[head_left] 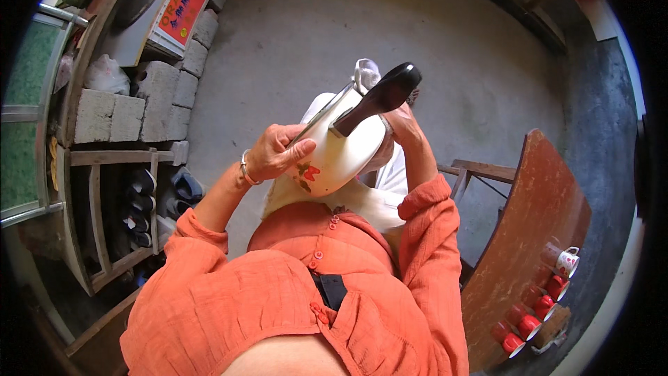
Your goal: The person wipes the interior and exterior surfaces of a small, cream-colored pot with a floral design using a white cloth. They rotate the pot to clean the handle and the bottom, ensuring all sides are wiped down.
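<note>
A white enamel pot (337, 166) with a red flower decal and a long black handle is tilted on its side over my lap. My left hand (280, 153) grips its rim, the thumb lying on the outer wall. My right hand (400, 124) is against the pot's other side, just below the black handle (379, 97). Most of the right fingers are hidden behind the pot and handle. A bunched white cloth (365, 74) shows at the pot's far end; what holds it is hidden.
On my right stands a brown wooden table (525, 237) with several red mugs (530, 326) and a white patterned mug (567, 262) near its edge. To my left are a wooden rack (101, 216) holding shoes, grey blocks (167, 94) and a box (182, 10). Concrete floor (278, 35) stretches ahead.
</note>
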{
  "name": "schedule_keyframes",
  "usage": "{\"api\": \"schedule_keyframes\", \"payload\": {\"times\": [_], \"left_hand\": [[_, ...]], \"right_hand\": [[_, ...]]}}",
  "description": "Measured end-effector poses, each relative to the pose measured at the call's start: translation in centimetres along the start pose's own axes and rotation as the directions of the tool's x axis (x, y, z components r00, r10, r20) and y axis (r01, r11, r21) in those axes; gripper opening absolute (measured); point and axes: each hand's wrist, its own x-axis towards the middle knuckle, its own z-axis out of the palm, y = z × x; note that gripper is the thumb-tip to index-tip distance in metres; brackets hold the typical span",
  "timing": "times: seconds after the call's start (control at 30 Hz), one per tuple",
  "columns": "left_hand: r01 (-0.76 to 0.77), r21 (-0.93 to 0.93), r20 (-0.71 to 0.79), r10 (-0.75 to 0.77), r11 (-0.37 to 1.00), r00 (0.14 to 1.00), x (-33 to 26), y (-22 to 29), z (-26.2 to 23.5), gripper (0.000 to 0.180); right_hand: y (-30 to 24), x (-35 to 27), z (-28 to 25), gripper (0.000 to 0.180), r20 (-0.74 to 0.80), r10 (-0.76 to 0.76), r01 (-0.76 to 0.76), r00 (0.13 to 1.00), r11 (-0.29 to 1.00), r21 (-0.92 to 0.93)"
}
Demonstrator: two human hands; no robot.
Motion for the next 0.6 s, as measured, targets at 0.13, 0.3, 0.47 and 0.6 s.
{"api": "schedule_keyframes", "payload": {"times": [0.13,0.3,0.47,0.6], "left_hand": [[0.102,-0.170,0.011,-0.102,0.980,0.995,-1.1,0.7,-0.7,0.038],[0.063,-0.212,-0.004,-0.066,0.975,0.998,-2.3,-1.3,-2.5,0.039],[0.046,-0.214,-0.005,-0.048,0.976,0.999,-3.1,-1.6,-2.7,0.043],[0.093,-0.226,-0.038,-0.105,0.970,0.994,-3.3,-1.7,-3.7,0.046]], "right_hand": [[0.5,-0.1,1.1,0.023,-0.019,-0.040,0.043,0.999,0.979,0.201],[-2.9,-3.9,5.2,0.020,0.084,-0.655,0.617,0.751,0.649,-0.445],[-2.0,-1.8,4.3,0.024,0.103,-0.522,0.531,0.847,0.816,-0.231],[-1.3,0.7,3.2,0.034,0.194,-0.104,0.084,0.975,0.990,0.112]]}}
